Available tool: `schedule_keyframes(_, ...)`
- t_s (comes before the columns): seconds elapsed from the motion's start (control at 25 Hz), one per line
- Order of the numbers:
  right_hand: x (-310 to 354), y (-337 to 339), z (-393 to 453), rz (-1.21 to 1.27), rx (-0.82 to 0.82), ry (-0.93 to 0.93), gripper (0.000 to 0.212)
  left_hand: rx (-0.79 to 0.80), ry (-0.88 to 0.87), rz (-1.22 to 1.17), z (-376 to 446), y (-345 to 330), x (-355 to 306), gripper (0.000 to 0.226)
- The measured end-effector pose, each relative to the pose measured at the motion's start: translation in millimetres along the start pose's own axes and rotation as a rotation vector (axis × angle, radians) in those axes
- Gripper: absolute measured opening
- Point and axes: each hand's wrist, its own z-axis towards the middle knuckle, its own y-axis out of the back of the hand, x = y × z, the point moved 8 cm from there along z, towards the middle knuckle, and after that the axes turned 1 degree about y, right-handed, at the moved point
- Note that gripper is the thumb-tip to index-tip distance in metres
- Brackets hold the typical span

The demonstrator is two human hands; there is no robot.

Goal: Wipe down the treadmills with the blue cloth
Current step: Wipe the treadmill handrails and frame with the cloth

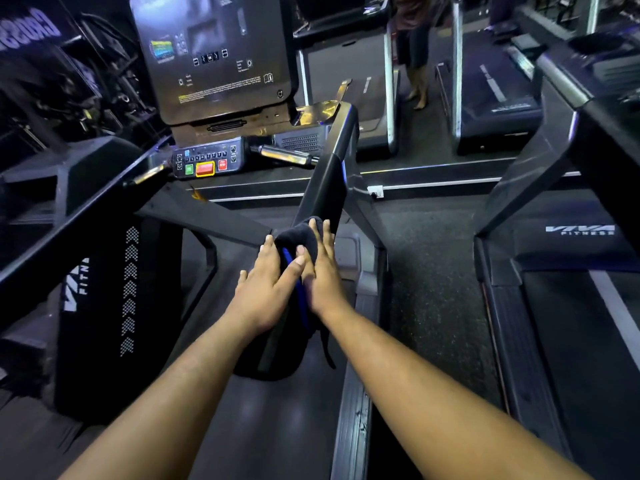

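Note:
I stand on a black treadmill whose right handrail (329,174) runs from the console down toward me. A dark blue cloth (298,237) with a bright blue edge is wrapped around that rail. My left hand (266,289) presses the cloth from the left side. My right hand (320,268) presses it from the right, fingers stretched up along the rail. Part of the cloth hangs down below my wrists. The console (214,57) and its button panel (206,162) are ahead at upper left.
The left handrail (69,216) slopes down at the left. A second treadmill (571,289) stands to the right across a strip of floor. More treadmills line the far side, and a person's legs (417,81) show between two of them.

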Motion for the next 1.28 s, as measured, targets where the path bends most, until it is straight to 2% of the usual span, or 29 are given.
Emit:
schedule_keyframes(0.16,-17,15,73,-0.011,0.007,-0.034,0.063,0.024,-0.01,0.112,50,-9,-15,0.086)
schedule_keyframes(0.32,-31,30,135,-0.035,-0.024,-0.015,0.058,0.059,0.003,0.275,86,-19,-27,0.093)
schedule_keyframes(0.44,-39,42,184,-0.027,-0.065,-0.033,0.057,0.05,-0.014,0.31,92,-19,-29,0.094)
schedule_keyframes(0.6,-79,51,211,0.131,-0.14,-0.327,0.064,0.062,-0.009,0.267,89,-19,-28,0.095)
schedule_keyframes(0.72,-91,34,150,0.25,-0.169,-0.475,0.069,0.061,-0.01,0.232,91,-18,-27,0.088)
schedule_keyframes(0.8,-70,17,87,0.262,-0.155,-0.379,0.07,0.044,-0.001,0.165,88,-15,-29,0.092)
schedule_keyframes(0.88,-42,4,38,0.175,-0.069,-0.164,0.074,-0.008,0.014,0.078,77,-8,-27,0.089)
schedule_keyframes(0.96,-15,11,63,-0.053,0.051,0.005,0.063,-0.029,0.044,0.017,56,-3,-21,0.08)
schedule_keyframes(1.04,4,18,112,-0.352,0.142,0.028,0.056,-0.005,0.054,0.034,20,-1,-10,0.078)
schedule_keyframes(1.12,14,23,141,-0.515,0.16,-0.044,0.054,0.012,0.067,0.022,-15,-1,3,0.074)
schedule_keyframes(1.2,20,16,125,-0.519,0.135,-0.049,0.05,0.017,0.105,-0.064,-46,3,19,0.076)
schedule_keyframes(1.28,28,6,82,-0.471,0.112,0.028,0.046,-0.005,0.13,-0.155,-68,4,30,0.078)
